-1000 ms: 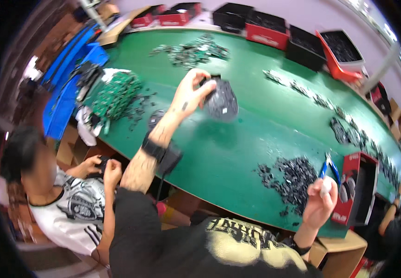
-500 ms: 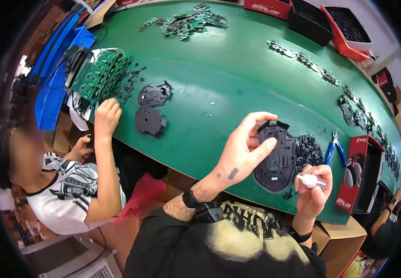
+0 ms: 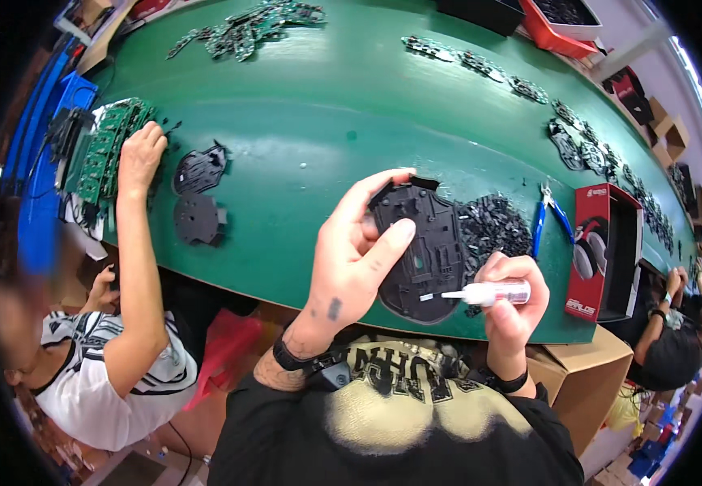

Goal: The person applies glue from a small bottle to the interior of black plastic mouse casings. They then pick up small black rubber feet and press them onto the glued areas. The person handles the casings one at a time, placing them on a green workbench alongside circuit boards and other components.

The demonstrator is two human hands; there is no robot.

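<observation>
My left hand (image 3: 347,261) grips a rounded black plastic shell (image 3: 432,239), its thumb on the inner face and its fingers around the far left edge. Ribs, posts and a small white label show inside the shell. In my right hand (image 3: 517,312) is a small clear dropper bottle (image 3: 503,292) with a white tip. The bottle lies nearly level, and its thin nozzle points left over the shell's lower part, close to the label. Whether the nozzle touches the shell, I cannot tell. Many small black plastic pieces (image 3: 498,231) are heaped just right of the shell.
Blue-handled pliers (image 3: 552,217) and a red headphone box (image 3: 602,251) stand to the right. Two black shell parts (image 3: 199,219) lie left, near a co-worker's hand (image 3: 142,158) at stacked green circuit boards (image 3: 108,150). More boards (image 3: 245,31) are piled at the back.
My right hand has brought the bottle left over the shell, its nozzle now reaching the lower part. The shell is slightly more tilted in my left hand. The whole view has shifted.
</observation>
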